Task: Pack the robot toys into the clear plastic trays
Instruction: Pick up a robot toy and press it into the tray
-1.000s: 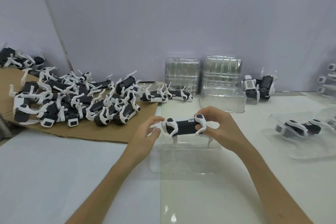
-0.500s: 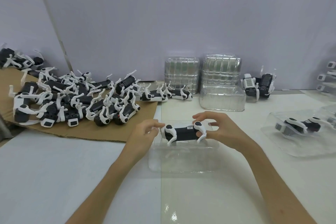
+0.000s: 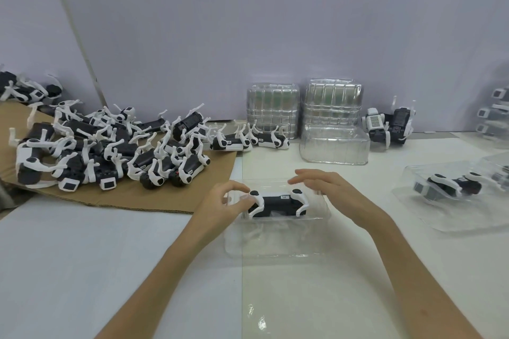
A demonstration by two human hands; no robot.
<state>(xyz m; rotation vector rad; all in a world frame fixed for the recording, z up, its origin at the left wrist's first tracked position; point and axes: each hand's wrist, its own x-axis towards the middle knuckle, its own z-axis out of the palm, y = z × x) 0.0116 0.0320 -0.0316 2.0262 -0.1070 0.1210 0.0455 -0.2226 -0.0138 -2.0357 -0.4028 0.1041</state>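
White table (image 3: pixel 82 270), lilac wall (image 3: pixel 192 36); toy heap (image 3: pixel 110 151) on cardboard (image 3: pixel 154 198). Left hand (image 3: pixel 220 208) pinches the robot toy (image 3: pixel 278 202) in its tray (image 3: pixel 275 250); right hand (image 3: pixel 333 195) has straight fingers.

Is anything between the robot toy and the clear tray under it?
Nothing visible. The robot toy lies inside the open clear tray; the left hand pinches its end, the right hand hovers open above.

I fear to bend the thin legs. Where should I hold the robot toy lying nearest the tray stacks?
Probably pinch the robot toy by its dark body, across the two long sides, coming from above between the leg pairs. Its white legs point up at both ends, leaving the middle free.
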